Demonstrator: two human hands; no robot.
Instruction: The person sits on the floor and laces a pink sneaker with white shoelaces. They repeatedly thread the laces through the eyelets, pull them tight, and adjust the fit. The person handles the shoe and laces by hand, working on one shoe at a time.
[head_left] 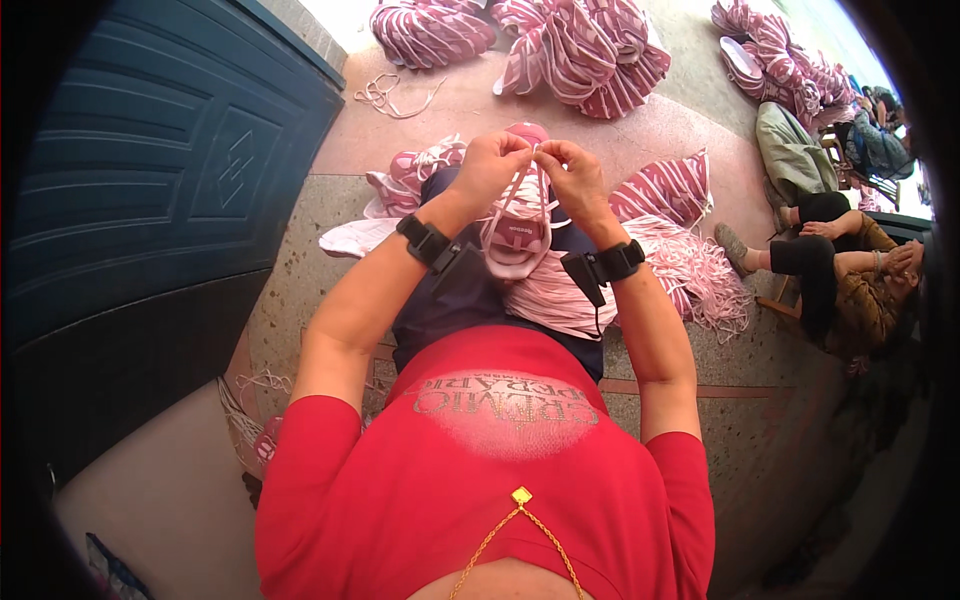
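Right, both yr hands—left hand (492,160), right hand (570,172)—pinch shut on the pink lace (528,195), hanging straight down twd the shoe upper (516,245), equally near.

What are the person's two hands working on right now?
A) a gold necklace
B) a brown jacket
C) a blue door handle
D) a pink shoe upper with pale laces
D: the left hand and the right hand meet above the lap, pinching pale pink laces that run down to a pink shoe upper.
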